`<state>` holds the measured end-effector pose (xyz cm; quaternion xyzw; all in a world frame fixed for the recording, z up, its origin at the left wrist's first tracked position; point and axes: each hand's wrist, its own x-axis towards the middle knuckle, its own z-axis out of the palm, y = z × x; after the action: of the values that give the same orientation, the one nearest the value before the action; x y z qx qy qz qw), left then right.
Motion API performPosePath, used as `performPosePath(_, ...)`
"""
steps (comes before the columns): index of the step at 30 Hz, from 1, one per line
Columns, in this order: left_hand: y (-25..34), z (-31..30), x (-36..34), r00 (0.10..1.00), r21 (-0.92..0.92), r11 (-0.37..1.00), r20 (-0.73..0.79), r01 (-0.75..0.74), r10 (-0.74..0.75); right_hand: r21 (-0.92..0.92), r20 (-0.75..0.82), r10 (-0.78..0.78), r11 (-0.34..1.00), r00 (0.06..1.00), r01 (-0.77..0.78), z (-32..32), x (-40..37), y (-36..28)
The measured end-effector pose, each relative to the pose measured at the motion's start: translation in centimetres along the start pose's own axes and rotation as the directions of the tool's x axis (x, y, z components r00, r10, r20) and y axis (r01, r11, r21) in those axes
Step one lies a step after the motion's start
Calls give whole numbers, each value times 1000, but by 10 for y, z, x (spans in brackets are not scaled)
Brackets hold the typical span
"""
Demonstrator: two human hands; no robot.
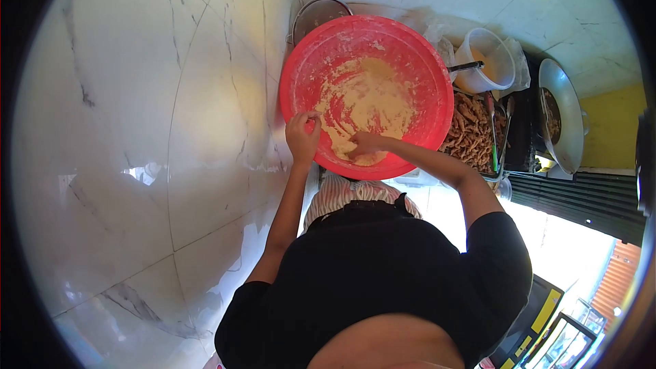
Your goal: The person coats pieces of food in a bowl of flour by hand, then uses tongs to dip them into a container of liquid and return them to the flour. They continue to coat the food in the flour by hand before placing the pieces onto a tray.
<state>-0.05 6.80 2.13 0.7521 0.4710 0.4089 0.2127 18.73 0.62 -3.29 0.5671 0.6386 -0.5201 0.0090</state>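
A large red plastic basin (437,106) holds pale yellow flour (372,99), spread unevenly over its bottom and streaked up the sides. At the basin's near left edge, my left hand (303,137) has its fingers curled over the rim. My right hand (366,144) reaches down inside, near the front wall, touching the flour. Its fingertips are partly hidden there, so how far they are closed does not show.
Right of the basin, a tray of brown fried strips (471,130) holds tongs (493,130). Behind it stands a white plastic tub (484,61) with a dark handle sticking out. Farther right is a metal wok (570,119). A marbled tile wall (137,130) rises on the left.
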Motion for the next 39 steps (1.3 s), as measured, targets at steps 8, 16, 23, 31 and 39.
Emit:
performPosePath(8,0,0,0,1000,-14,1000,3,-10,10,326,-107,142,940,984,-101,-47,42,13)
performPosePath(16,0,0,1,1000,-4,1000,7,-16,16,-202,-649,-224,972,727,119,0,83,4)
performPosePath(23,0,0,-1,1000,5,1000,2,-13,13,-262,-241,-283,940,929,218,42,42,20)
performPosePath(31,0,0,0,1000,-4,1000,-1,-29,29,161,-8,33,987,999,-31,6,-2,7)
performPosePath(39,3,-2,1,1000,-20,1000,6,-23,23,325,-231,-83,932,969,158,-67,21,12)
